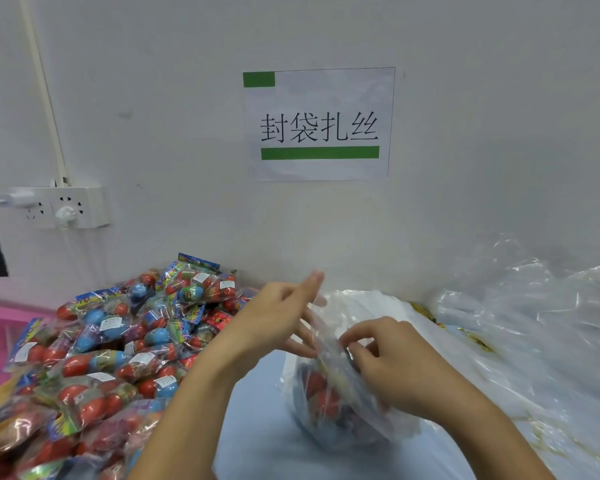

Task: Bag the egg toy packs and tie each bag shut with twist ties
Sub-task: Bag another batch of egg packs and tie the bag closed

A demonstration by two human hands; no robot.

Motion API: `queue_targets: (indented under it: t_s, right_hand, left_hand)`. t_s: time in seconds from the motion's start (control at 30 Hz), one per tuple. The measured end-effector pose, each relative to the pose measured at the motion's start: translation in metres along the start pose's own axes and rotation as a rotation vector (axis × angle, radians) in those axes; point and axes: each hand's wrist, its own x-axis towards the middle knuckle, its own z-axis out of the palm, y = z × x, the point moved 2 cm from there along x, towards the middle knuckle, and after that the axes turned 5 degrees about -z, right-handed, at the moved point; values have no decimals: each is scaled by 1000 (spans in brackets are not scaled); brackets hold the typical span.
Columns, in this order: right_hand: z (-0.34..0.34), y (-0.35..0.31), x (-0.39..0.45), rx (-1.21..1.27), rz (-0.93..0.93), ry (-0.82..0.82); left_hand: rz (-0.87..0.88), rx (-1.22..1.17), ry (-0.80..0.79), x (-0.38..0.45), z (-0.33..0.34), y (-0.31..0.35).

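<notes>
Clear plastic bag [329, 403], holding red egg toys, on the pale blue worktop [257, 445] at centre; right hand [392, 362] curled round its gathered neck, left hand [274, 320] just beside it with fingers spread and straight, gripping nothing. Heap of egg toy packs [111, 348] at left, touching the wall. Loose clear bags [534, 323] piled at right; printed wall sign [319, 124] above; wall socket [63, 206] upper left.

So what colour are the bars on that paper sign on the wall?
Green: the paper sign has a short bar top left and a long one under the black characters, seen in the head view.
</notes>
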Motion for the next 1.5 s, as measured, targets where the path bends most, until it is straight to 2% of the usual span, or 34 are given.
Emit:
queue_targets:
  t_s: [0.07, 0.1, 0.13, 0.2, 0.27, 0.33, 0.4, 0.5, 0.8, 1.0, 1.2, 1.3, 1.5]
  right_hand:
    - [0, 2, -2, -31, -11, 8]
    - [1, 3, -2, -35, -18, -6]
    - [4, 3, -3, -41, -21, -20]
    - [8, 2, -2, -51, -22, -22]
    - [12, 2, 1, -63, -17, 22]
    - [12, 2, 3, -25, 16, 87]
    - [12, 4, 5, 32, 70, 143]
    - [10, 9, 7, -3, 74, 161]
    - [3, 3, 4, -85, 44, 135]
    - [17, 1, 3, -243, 76, 91]
    - [11, 4, 5, -150, 59, -30]
    - [0, 5, 1, -117, 75, 7]
    - [-13, 2, -8, -473, 96, 99]
  left_hand:
    - [-15, -1, 24, 1, -9, -6]
    - [1, 118, 22, 1, -16, -12]
    - [-5, 303, -30, 0, -22, -20]
    - [-116, 640, -264, -2, -24, -44]
    - [-217, 768, -379, -6, -13, -61]
    - [-191, 731, -350, -4, 3, -71]
    - [-114, 596, -254, 0, 13, -76]
    - [-33, 527, -152, 4, 18, -79]
    - [37, 447, -239, 7, 13, -86]
    - [66, 385, -303, 7, 17, -85]
    - [135, 350, -261, 8, 21, -87]
    - [120, 332, -233, 9, 20, -91]
    - [74, 348, -269, 9, 15, -93]
